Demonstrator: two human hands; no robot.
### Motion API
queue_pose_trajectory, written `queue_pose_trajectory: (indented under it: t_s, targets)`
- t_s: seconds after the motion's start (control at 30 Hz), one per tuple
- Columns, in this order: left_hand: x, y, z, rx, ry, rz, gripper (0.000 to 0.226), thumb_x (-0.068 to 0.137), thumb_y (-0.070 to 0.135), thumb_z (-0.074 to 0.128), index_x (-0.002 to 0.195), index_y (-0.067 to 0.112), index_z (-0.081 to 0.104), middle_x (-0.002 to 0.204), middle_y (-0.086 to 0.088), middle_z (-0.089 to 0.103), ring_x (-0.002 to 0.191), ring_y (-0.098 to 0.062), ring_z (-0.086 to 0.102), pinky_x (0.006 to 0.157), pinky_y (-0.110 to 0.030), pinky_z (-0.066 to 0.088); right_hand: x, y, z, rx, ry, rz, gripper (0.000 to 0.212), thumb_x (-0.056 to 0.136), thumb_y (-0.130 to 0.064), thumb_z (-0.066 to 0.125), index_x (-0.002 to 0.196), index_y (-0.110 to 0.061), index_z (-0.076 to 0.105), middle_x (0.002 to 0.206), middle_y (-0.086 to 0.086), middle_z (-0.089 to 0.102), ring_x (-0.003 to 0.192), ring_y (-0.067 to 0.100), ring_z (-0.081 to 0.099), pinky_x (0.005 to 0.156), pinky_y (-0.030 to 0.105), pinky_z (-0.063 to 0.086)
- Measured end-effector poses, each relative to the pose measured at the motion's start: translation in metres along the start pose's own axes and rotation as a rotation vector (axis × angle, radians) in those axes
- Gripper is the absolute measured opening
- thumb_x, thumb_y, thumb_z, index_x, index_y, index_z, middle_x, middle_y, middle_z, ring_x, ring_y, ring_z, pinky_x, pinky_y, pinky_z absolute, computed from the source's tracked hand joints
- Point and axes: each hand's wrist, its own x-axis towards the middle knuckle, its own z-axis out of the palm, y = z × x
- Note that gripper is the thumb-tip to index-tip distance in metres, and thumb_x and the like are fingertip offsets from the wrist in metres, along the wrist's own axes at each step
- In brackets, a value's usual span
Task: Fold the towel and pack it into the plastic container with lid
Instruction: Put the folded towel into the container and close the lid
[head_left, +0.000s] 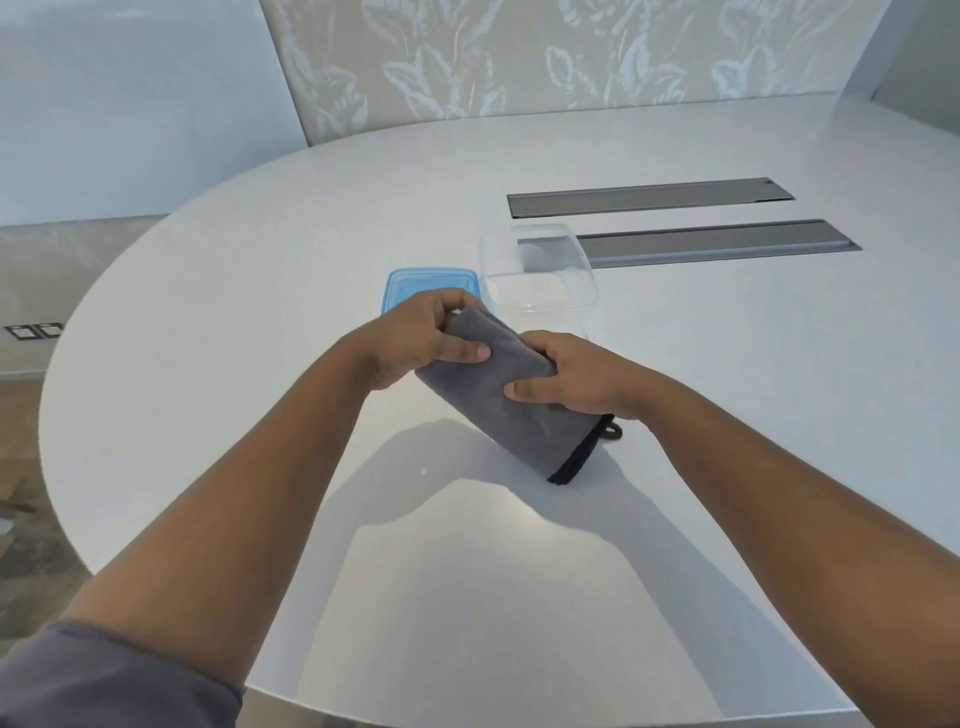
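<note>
A grey towel (511, 410) with a black edge and a small black loop is folded into a narrow strip, held just above the white table (260, 291). My left hand (421, 340) grips its far end. My right hand (576, 379) grips its middle from the right side, thumb on top. The black-edged end hangs free toward me. Behind the hands stands a clear plastic container (537, 270), open on top and empty. Its blue lid (415, 286) lies flat to the left of it, partly hidden by my left hand.
Two long grey metal cable slots (649, 197) (727, 244) are set into the tabletop behind and right of the container. The table's curved edge runs along the left, with floor beyond it. A patterned wall stands at the back.
</note>
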Motion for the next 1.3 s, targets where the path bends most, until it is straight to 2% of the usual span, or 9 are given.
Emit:
queue_pose_trajectory:
  t_s: [0.07,0.23,0.33,0.43,0.57,0.77,1.0,1.13,1.3]
  targets:
    - [0.006,0.007,-0.008,-0.033,0.066,0.023,0.046,0.072,0.013,0.087,0.112,0.017,0.065,0.114,-0.024,0.073,0.099,-0.028,0.071,0.089,-0.042,0.055,0.003,-0.002,-0.001,0.141,0.016,-0.011,0.033,0.089,-0.035,0.074,0.118,-0.022,0.064,0.112,-0.001,0.074,0.102,0.019,0.071,0.092,0.043,0.058]
    - [0.025,0.007,0.0,-0.313,0.402,-0.04,0.057,0.082,0.052,0.08,0.125,0.023,0.056,0.122,-0.005,0.068,0.102,-0.025,0.069,0.081,-0.04,0.057,0.015,-0.01,-0.012,0.362,0.206,-0.019,0.027,0.095,-0.037,0.07,0.118,-0.025,0.061,0.11,-0.003,0.075,0.096,0.016,0.075,0.085,0.04,0.061]
    - [0.032,0.003,0.021,-0.462,0.315,-0.147,0.057,0.087,0.071,0.061,0.115,0.023,0.07,0.118,-0.007,0.074,0.099,-0.025,0.073,0.088,-0.042,0.06,0.024,-0.019,-0.019,0.564,0.321,-0.033,0.027,0.096,-0.036,0.069,0.119,-0.026,0.06,0.106,-0.007,0.077,0.093,0.014,0.076,0.078,0.035,0.062]
    - [0.048,0.009,0.037,-0.535,0.228,-0.024,0.054,0.09,0.056,0.069,0.127,0.018,0.066,0.121,-0.004,0.075,0.109,-0.023,0.073,0.09,-0.042,0.06,0.039,-0.029,-0.027,0.72,0.433,-0.048,0.026,0.099,-0.034,0.065,0.121,-0.023,0.059,0.111,-0.001,0.076,0.098,0.019,0.075,0.084,0.04,0.062]
    - [0.078,0.026,0.032,-0.458,0.36,0.104,0.033,0.094,0.035,0.073,0.12,0.022,0.058,0.107,0.003,0.078,0.099,-0.019,0.076,0.077,-0.033,0.061,0.063,-0.041,-0.05,0.791,0.511,-0.024,0.027,0.101,-0.038,0.06,0.121,-0.022,0.058,0.116,0.004,0.073,0.104,0.024,0.073,0.086,0.043,0.062]
    - [0.12,0.041,0.0,-0.389,0.371,0.346,0.037,0.093,0.022,0.073,0.123,0.021,0.051,0.127,-0.006,0.068,0.114,-0.023,0.069,0.09,-0.036,0.059,0.101,-0.05,-0.092,0.615,0.536,-0.184,0.024,0.102,-0.016,0.058,0.126,-0.016,0.056,0.121,0.005,0.071,0.107,0.021,0.071,0.086,0.039,0.061]
    - [0.159,0.022,-0.011,-0.258,0.394,0.269,0.047,0.085,0.02,0.08,0.123,0.022,0.054,0.127,-0.003,0.068,0.11,-0.015,0.069,0.086,-0.031,0.059,0.136,-0.016,-0.102,0.493,0.56,-0.138,0.019,0.101,-0.011,0.057,0.109,-0.027,0.056,0.112,-0.003,0.07,0.104,0.017,0.068,0.092,0.042,0.058]
    - [0.175,0.004,-0.012,-0.13,0.424,0.183,0.04,0.089,0.016,0.079,0.119,0.024,0.053,0.122,0.001,0.068,0.108,-0.017,0.069,0.084,-0.031,0.059,0.15,0.007,-0.1,0.431,0.539,-0.043,0.021,0.102,-0.016,0.057,0.117,-0.029,0.054,0.115,-0.012,0.067,0.104,0.013,0.067,0.092,0.038,0.058]
    - [0.183,0.004,-0.004,0.076,0.466,0.214,0.054,0.092,0.039,0.071,0.135,0.038,0.037,0.121,0.011,0.066,0.103,-0.006,0.069,0.087,-0.031,0.058,0.155,0.022,-0.099,0.163,0.54,0.08,0.038,0.091,-0.04,0.053,0.128,-0.03,0.053,0.119,-0.01,0.069,0.116,0.023,0.062,0.107,0.05,0.043]
